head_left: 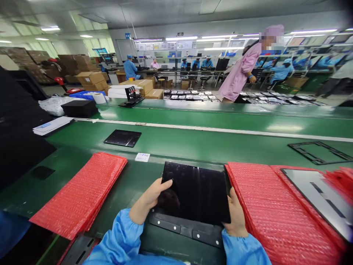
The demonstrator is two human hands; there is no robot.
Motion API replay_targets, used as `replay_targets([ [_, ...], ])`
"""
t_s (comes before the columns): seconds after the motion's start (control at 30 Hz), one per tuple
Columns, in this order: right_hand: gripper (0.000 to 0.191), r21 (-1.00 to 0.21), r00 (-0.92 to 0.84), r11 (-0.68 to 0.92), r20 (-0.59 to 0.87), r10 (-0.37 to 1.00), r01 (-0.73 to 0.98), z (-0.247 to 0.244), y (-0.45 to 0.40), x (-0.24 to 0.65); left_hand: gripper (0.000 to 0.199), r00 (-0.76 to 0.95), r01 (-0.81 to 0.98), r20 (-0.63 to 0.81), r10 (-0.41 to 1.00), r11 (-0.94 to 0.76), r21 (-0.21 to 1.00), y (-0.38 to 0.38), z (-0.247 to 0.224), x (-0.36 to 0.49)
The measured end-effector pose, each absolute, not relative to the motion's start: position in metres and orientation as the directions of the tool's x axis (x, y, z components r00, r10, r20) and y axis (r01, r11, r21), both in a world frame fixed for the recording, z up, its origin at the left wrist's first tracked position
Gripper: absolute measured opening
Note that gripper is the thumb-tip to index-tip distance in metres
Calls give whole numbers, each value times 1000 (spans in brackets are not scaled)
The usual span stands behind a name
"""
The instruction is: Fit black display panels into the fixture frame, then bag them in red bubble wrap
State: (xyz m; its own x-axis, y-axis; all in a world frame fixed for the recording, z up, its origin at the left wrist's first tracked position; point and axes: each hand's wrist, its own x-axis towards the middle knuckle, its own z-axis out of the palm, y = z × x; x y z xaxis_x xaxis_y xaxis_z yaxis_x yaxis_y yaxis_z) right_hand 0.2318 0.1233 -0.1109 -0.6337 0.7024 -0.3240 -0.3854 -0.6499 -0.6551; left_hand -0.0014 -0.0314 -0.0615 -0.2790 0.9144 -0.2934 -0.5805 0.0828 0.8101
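Blue sleeves [121, 239]; L hand [151, 195], R hand [235, 217]: fingers [165, 184] grip black panel [194, 193]; red bubble-wrap [78, 195] beside

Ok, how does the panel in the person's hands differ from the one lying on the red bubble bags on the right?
The glossy black panel is held by the left hand and right hand, while the pale silvery panel rests untouched on the red bubble bags. The glossy black panel has a dark, reflective face; the pale silvery panel shows a light face with dark bars. Both are flat and rectangular.
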Motion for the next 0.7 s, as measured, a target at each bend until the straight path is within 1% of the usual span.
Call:
replay_targets([
  [0.03,43,-666,-623,-628,-303,721,-403,-112,124,231,44,-310,-523,-292,905,94,847,-32,-62,1],
  [0.1,39,-685,-589,-591,-286,756,-426,-113,124,230,42,-335,-468,-298,894,117,876,-34,-65,4],
  [0.23,44,-693,-599,-602,-302,742,-396,-108,117,232,44,-338,-475,-285,897,98,874,-36,-69,8],
  [0.3,46,-740,-614,-581,-294,733,-339,-102,112,233,45,-344,-488,-303,889,106,866,-37,-70,7],
  [0.33,47,-792,-608,-533,-272,746,-299,-99,110,233,46,-343,-500,-321,883,118,858,-38,-70,7],
  [0.37,49,-858,-586,-448,-232,777,-253,-97,109,233,48,-343,-515,-341,875,128,847,-39,-71,7],
  [0.43,63,-972,-492,-191,-103,865,-134,-95,108,233,52,-357,-556,-373,856,126,822,-40,-72,7],
  [0.47,73,-998,-422,-39,-12,906,-55,-95,109,233,53,-368,-576,-383,847,116,809,-41,-72,9],
  [0.5,79,-993,-358,115,94,929,38,-96,109,233,54,-384,-595,-390,837,98,798,-42,-73,10],
  [0.53,80,-955,-314,260,206,927,142,-97,109,233,54,-400,-611,-395,827,81,787,-42,-73,12],
  [0.57,76,-885,-298,393,315,901,249,-98,109,233,54,-412,-624,-401,818,67,778,-42,-73,14],
  [0.63,62,-669,-341,604,499,797,432,-97,108,234,54,-424,-644,-417,804,56,763,-43,-72,18],
  [0.7,51,-446,-402,718,612,681,535,-92,103,233,52,-424,-656,-431,796,57,752,-42,-70,21],
])
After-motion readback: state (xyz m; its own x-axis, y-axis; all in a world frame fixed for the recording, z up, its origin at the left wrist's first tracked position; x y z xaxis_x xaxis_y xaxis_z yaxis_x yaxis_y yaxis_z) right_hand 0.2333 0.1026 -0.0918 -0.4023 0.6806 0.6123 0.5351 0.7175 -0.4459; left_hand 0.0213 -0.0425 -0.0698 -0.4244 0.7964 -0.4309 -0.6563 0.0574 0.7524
